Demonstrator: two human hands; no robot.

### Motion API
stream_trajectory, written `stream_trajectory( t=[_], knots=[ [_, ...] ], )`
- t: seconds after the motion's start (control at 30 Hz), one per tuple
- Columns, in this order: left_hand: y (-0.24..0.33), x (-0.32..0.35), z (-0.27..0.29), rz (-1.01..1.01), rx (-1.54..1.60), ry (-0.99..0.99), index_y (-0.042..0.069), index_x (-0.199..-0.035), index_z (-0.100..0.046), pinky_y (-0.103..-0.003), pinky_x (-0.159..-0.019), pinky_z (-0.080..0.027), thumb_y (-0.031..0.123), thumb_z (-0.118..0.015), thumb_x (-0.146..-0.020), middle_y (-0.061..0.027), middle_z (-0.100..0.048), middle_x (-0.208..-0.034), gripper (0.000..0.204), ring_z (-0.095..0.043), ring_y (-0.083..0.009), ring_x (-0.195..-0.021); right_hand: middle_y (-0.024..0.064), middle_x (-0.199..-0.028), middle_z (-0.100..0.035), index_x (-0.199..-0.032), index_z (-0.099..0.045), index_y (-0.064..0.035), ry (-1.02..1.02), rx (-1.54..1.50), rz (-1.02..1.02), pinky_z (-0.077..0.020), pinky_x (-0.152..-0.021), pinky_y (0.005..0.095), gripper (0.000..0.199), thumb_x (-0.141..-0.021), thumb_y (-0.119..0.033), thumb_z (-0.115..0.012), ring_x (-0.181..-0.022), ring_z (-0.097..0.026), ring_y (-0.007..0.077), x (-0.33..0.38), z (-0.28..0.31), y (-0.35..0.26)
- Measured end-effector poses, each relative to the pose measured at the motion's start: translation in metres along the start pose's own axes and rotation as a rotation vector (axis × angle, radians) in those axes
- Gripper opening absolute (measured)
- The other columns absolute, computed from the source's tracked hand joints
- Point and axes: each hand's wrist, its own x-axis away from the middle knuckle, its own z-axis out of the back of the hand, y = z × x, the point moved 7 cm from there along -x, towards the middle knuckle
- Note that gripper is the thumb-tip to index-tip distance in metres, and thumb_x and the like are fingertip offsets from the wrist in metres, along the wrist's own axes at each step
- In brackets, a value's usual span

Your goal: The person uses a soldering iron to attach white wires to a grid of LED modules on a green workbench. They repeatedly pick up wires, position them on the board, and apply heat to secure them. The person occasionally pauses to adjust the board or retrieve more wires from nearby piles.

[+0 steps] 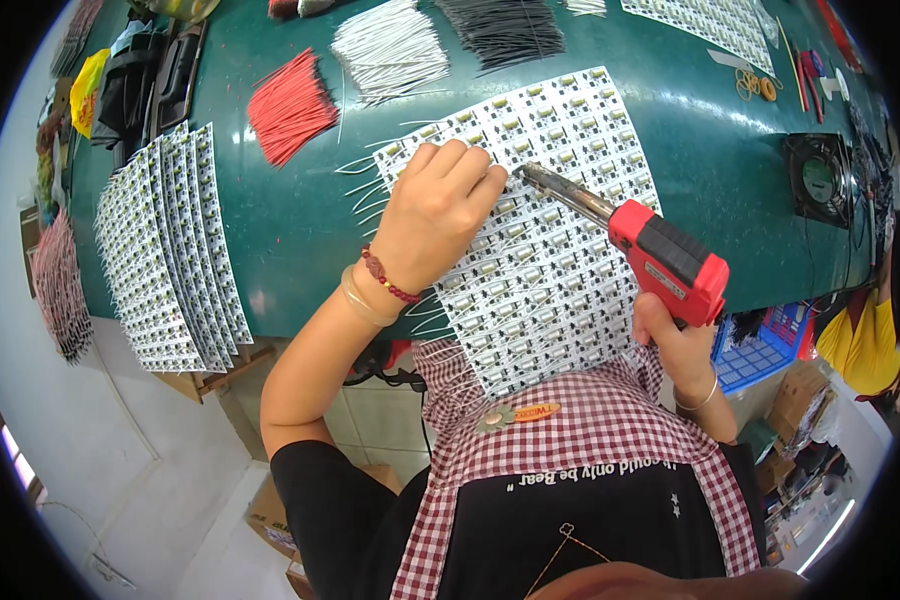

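Observation:
My right hand [673, 345] is wrapped round the handle of a red and black soldering gun [670, 255]. Its metal tip reaches up and left onto a white sheet of small circuit boards [555, 280], close to the fingertips of my left hand [445, 205]. That left hand is closed over the upper left part of the sheet; whatever its fingers pinch is hidden behind them. White wires [368, 190] stick out along the sheet's left edge, some above my left wrist and some below. The sheet lies on the green table, its near corner over my checked apron.
Beyond the sheet lie piles of red wires [292, 108], white wires [390, 50] and black wires [502, 30]. Stacked board sheets [165, 255] overhang the table's left edge. At the right sit a black fan [818, 178] and, lower, a blue plastic basket [760, 350].

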Motion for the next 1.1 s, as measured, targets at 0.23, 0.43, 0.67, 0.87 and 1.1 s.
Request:
stream_trajectory(
  t=[0.23,0.43,0.67,0.87,1.1],
  knots=[
    [0.000,0.000,0.001,-0.012,-0.018,0.009,0.004,-0.089,-0.065,-0.034,-0.066,-0.041,0.000,-0.063,-0.069,-0.0047,-0.047,-0.075,0.021,-0.051,-0.0211,-0.072,0.0016,-0.075,-0.060,-0.101,-0.060,-0.0016,0.043,-0.097,0.003,-0.0432,-0.049,0.0230,0.017,-0.086,-0.004,-0.068,-0.056,-0.053,0.0075,0.005,0.004,-0.001],
    [0.002,0.000,0.001,-0.026,-0.067,0.019,0.005,-0.087,-0.066,-0.033,-0.066,-0.040,0.002,-0.064,-0.070,-0.0034,-0.049,-0.074,0.018,-0.052,-0.0193,-0.073,0.0026,-0.069,-0.059,-0.097,-0.059,-0.0007,0.057,-0.116,-0.028,-0.0427,-0.048,0.0239,0.014,-0.087,-0.006,-0.067,-0.052,-0.053,0.0091,0.003,0.003,0.000],
    [0.005,0.001,0.018,0.007,-0.104,0.067,0.005,-0.088,-0.066,-0.033,-0.065,-0.039,0.001,-0.065,-0.068,-0.0020,-0.048,-0.072,0.020,-0.052,-0.0187,-0.070,0.0061,-0.056,-0.052,-0.117,-0.051,0.0089,0.017,-0.053,0.117,-0.0419,-0.043,0.0242,0.053,-0.090,-0.035,-0.064,-0.042,-0.048,0.0113,-0.018,0.030,-0.024],
    [0.002,-0.001,0.009,0.025,-0.125,0.080,0.005,-0.091,-0.067,-0.032,-0.062,-0.037,0.003,-0.067,-0.069,-0.0025,-0.043,-0.069,0.022,-0.048,-0.0184,-0.067,0.0059,-0.055,-0.053,-0.115,-0.054,0.0083,-0.034,0.005,0.083,-0.0406,-0.042,0.0243,0.043,-0.090,-0.025,-0.064,-0.043,-0.049,0.0115,-0.036,0.030,-0.021],
    [0.000,0.003,-0.005,0.048,-0.105,0.025,0.003,-0.090,-0.066,-0.032,-0.063,-0.039,0.004,-0.064,-0.072,-0.0040,-0.044,-0.071,0.018,-0.048,-0.0188,-0.069,0.0011,-0.075,-0.061,-0.110,-0.060,-0.0008,-0.100,-0.047,-0.004,-0.0435,-0.047,0.0218,0.031,-0.084,-0.010,-0.073,-0.053,-0.053,0.0058,-0.040,0.018,-0.005]
  ],
)
